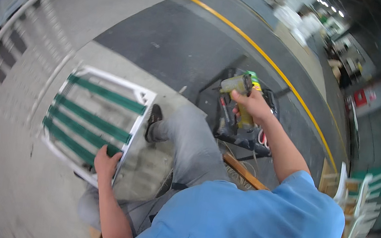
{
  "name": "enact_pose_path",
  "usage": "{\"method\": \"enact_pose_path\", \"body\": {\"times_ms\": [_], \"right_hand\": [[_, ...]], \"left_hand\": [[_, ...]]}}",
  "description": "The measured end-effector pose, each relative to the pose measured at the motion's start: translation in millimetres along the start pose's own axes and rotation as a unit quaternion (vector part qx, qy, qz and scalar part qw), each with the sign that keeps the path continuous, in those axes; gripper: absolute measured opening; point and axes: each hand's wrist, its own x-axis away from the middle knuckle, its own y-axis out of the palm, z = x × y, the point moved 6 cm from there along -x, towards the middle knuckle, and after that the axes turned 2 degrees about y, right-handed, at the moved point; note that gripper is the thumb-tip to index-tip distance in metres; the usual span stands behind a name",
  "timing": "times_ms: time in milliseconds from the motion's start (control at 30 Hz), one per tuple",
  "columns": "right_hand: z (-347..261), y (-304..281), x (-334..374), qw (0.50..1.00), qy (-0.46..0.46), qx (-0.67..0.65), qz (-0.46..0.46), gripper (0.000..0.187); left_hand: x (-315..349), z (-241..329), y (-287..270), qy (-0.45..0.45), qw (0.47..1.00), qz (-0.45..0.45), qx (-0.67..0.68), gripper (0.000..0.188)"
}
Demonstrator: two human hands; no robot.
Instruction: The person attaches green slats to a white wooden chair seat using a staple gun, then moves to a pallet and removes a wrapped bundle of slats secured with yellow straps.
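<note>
My left hand (106,161) grips the near right corner of a white frame (139,112), its fingers closed over the edge by a green strap. Several dark green straps (95,119) run across this frame, which lies at my left beside my leg. On the other side, my right hand (254,106) is wrapped round a yellow gun-shaped tool (235,84) with a dark end. The tool is over a black stand (236,139) that has several items on it. Motion blur hides its finer details.
A white slatted chair-like piece (34,53) stands at the left. On the black stand are a green and yellow container (253,78) and red-handled scissors (262,139). A wooden bar (244,172) lies near my right side. More white slatted pieces (358,206) are at the far right.
</note>
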Motion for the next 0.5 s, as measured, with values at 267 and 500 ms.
{"method": "enact_pose_path", "body": {"times_ms": [267, 500], "right_hand": [[173, -125, -45, 0.967, 0.176, -0.183, -0.004, 0.053], [229, -150, -69, 0.966, 0.166, 0.147, 0.134, 0.064]], "left_hand": [[-12, 23, 18, 0.018, 0.999, -0.003, -0.047, 0.060], [-15, 53, 18, -0.083, 0.989, -0.094, 0.081, 0.034]]}}
